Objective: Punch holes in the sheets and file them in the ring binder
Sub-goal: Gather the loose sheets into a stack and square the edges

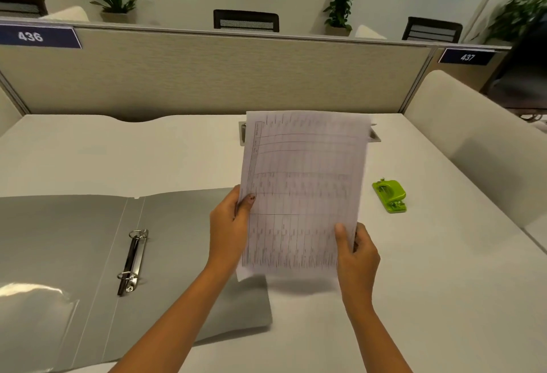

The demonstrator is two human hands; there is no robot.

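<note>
Item 1 — sheets (302,192): printed tables, held upright above the desk (444,284), long axis running away from the person, bottom edge lifted clear of the surface. How many sheets make up the stack cannot be told; the print is blurred.

Item 2 — left hand (229,224): pinching the left edge of the sheets about halfway up, thumb on the front face.

Item 3 — right hand (356,250): pinching the lower right corner, thumb in front, fingers hidden behind the paper.

Item 4 — hole punch (390,195): green, lying on the desk to the right of the sheets and a little beyond the right hand, well apart from the paper. Long axis roughly fore-and-aft. The right hand is the nearer one; the slot side is hard to make out.

Item 5 — ring binder (74,254): grey, open flat to the left, its near right corner running under the left forearm. 2 rings (137,234) appear shut, no paper on them.

Judgement: no holes show, so punching comes first, and the sheets must travel right.
</note>
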